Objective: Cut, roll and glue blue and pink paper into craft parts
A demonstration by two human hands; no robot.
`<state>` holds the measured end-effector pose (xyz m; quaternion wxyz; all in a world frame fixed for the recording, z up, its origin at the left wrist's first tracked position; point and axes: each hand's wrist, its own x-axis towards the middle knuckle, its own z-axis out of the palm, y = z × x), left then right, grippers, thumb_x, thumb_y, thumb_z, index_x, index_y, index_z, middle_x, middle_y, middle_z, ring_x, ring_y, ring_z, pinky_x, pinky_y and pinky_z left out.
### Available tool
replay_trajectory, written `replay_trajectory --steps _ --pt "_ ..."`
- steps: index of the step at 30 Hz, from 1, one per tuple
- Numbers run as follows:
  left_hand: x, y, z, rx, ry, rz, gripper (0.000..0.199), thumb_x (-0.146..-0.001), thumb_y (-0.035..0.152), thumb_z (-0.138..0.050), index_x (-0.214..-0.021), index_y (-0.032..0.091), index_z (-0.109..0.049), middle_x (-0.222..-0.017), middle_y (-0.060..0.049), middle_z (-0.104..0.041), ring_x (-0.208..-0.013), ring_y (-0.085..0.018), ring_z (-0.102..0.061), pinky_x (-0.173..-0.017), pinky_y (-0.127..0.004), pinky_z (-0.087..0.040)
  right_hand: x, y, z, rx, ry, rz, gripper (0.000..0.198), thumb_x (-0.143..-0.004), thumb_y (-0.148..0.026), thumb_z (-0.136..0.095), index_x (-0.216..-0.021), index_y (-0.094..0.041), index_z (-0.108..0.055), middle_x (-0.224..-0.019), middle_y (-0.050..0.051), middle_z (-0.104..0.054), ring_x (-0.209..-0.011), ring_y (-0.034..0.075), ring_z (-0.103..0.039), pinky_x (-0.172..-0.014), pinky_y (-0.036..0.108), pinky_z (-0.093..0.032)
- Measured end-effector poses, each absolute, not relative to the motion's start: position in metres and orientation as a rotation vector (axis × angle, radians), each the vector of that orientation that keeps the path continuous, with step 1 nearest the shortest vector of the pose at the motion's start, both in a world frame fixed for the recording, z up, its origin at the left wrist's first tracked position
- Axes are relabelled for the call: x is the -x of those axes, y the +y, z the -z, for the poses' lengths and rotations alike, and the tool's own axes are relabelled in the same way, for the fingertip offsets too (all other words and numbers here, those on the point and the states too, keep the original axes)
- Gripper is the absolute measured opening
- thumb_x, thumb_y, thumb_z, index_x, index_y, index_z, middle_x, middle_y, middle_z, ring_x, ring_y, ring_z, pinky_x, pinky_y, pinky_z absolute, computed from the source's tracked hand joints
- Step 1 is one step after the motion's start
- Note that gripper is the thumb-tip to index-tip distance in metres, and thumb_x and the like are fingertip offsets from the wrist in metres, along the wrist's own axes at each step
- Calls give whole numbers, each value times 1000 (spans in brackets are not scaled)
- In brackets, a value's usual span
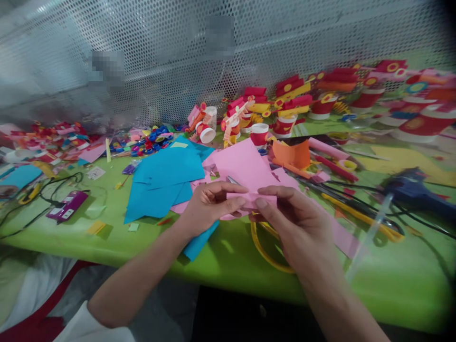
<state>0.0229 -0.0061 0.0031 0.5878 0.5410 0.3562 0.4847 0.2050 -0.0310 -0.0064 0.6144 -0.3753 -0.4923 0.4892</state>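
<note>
Between my two hands is a small pink paper piece [252,201], folded or rolled, held above the near side of the table. My left hand [213,204] pinches its left end between thumb and fingers. The right end is gripped the same way by my right hand [295,216]. Behind them lies a larger pink sheet [242,164], with blue paper sheets [160,175] to its left. A yellow scissor handle [265,254] shows just below my right hand. A thin metallic tip sticks up by my left fingers; what it belongs to is hidden.
On the green table [117,190] a purple power strip [67,207] lies at left. A dark glue gun [420,190] and large yellow-handled scissors [384,230] lie at right. Red paper cups [259,137] with paper tubes line the back, before a perforated metal panel [160,71].
</note>
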Motion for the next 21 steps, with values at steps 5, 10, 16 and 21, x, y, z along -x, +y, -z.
replay_trajectory --steps 5,10,16,21 --pt "-23 -6 -3 -1251 809 -1125 25 -82 35 -88 -104 24 -84 -88 -2 -80 -78 -16 -78 -77 -29 -67 -206 -30 8 872 -1122 -1109 14 -86 -35 -84 -98 -30 -79 -83 -3 -74 -68 11 -73 -66 23 -67" --pt "-22 -5 -1 -1177 779 -1091 23 -83 35 -87 -104 24 -84 -89 -2 -79 -79 -15 -78 -76 -28 -67 -206 -31 9 887 -1092 -1130 14 -87 -36 -83 -98 -30 -78 -84 -3 -72 -70 10 -72 -67 22 -66" --pt "-23 -10 -7 -1263 752 -1091 34 -81 31 -89 -113 25 -82 -103 -5 -79 -93 -19 -78 -83 -30 -65 -206 -31 7 896 -1034 -1193 15 -88 -39 -82 -99 -31 -76 -85 -2 -72 -72 13 -73 -66 25 -67" --pt "-26 -9 -8 -1290 717 -1110 35 -78 29 -91 -111 24 -81 -108 -6 -79 -94 -19 -77 -83 -30 -65 -205 -29 7 871 -1045 -1237 21 -86 -44 -82 -100 -30 -74 -88 -1 -75 -74 16 -75 -69 32 -70"
